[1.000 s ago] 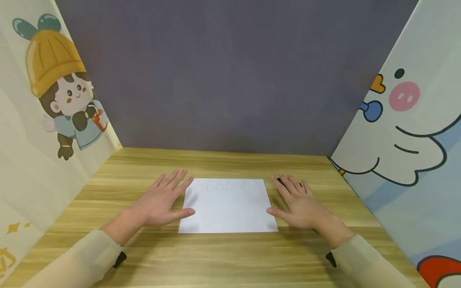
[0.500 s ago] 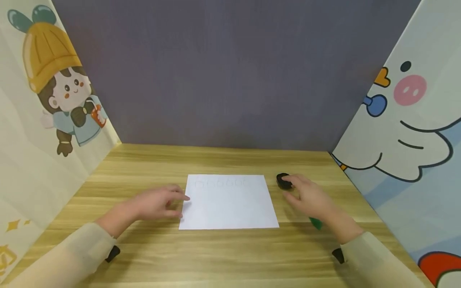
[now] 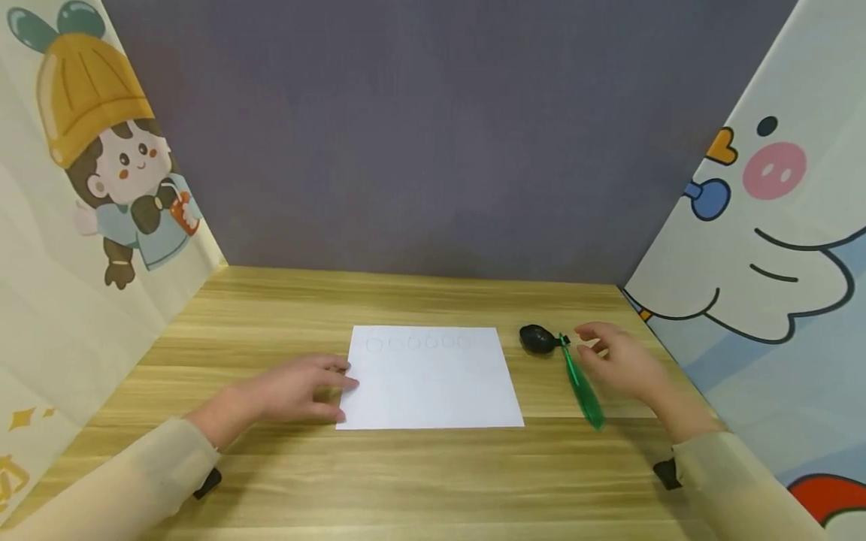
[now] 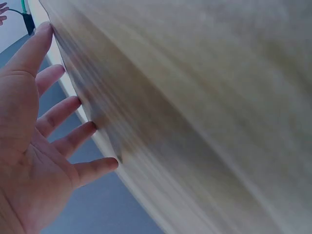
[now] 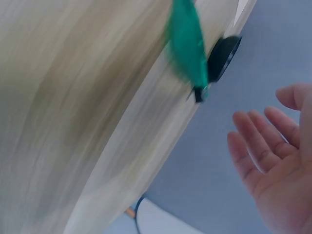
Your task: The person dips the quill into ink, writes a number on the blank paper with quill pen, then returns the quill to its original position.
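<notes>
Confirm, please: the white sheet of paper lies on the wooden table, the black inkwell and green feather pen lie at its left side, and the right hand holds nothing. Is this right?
Not quite. The black inkwell and green feather pen lie at the right side of the white sheet of paper, as the head view shows. The rest stands: the paper lies on the wooden table, and the right hand holds nothing.

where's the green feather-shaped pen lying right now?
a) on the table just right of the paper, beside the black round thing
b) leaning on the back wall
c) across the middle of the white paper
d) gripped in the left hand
a: the green pen lies on the wooden table right of the white paper, its tip by the black round thing, with the right hand open beside it.
</notes>
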Motion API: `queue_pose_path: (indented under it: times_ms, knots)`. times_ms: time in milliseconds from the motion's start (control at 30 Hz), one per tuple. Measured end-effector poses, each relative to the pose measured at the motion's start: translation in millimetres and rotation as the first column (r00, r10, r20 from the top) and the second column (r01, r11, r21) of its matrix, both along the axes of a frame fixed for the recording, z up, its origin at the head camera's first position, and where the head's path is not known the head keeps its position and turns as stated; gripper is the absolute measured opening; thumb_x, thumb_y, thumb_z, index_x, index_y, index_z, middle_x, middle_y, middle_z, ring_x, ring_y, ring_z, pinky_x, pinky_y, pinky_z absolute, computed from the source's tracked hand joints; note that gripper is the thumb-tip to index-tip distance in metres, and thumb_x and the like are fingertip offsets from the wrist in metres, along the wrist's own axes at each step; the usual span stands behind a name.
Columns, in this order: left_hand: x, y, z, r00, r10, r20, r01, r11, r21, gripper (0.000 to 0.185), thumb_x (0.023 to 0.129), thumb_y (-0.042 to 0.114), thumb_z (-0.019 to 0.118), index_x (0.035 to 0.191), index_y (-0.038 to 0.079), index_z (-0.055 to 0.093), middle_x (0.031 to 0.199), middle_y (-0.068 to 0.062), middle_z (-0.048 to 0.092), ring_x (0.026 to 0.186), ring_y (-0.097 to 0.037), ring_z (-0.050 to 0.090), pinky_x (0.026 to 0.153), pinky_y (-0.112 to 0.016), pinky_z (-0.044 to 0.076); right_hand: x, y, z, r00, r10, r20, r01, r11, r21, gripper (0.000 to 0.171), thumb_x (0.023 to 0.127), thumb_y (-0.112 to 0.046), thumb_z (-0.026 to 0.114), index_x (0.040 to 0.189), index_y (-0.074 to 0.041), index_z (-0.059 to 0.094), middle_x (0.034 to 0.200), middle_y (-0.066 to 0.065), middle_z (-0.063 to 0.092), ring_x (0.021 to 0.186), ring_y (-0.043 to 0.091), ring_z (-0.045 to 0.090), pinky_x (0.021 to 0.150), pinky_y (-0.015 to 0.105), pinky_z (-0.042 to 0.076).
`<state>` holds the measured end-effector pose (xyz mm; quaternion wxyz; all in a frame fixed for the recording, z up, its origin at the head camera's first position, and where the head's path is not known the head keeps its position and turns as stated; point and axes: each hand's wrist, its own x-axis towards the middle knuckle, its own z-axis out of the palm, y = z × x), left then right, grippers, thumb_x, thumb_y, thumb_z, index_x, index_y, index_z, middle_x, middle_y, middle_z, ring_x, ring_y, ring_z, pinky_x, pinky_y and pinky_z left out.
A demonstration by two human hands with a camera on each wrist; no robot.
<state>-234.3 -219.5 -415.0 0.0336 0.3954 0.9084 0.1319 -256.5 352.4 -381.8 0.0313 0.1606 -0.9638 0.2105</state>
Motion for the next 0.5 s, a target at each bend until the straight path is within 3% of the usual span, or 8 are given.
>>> queue_pose_path:
  times_ms: [233,500]
  knots:
    - [-5.0,6,-1.4,1.0,-0.006,0.023,0.005,0.999,0.037,0.056,0.098,0.047,0.082,0.142,0.013,0.075,0.152,-0.024,0.063,0.14,-0.047,0.06,0.115,-0.065,0.052,-10.1,35,-2.2,0.999,0.014,0.033,-0.015,0.999,0.031,0.034,0.111,-0.016,0.066,0.141,-0.002,0.066,0.137,0.022,0.071,0.109,0.035,0.073,0.084,0.049,0.064]
    - [-2.4,5,-2.7,0.999,0.015,0.051,-0.017,0.998,0.055,0.058,0.096,0.048,0.084,0.141,0.014,0.075,0.15,-0.023,0.063,0.139,-0.049,0.059,0.114,-0.068,0.05,-32.8,49,-11.9,0.982,0.113,0.153,-0.105,0.993,-0.056,0.028,0.104,0.003,0.065,0.129,-0.008,0.072,0.132,0.018,0.072,0.111,0.033,0.072,0.088,0.041,0.062]
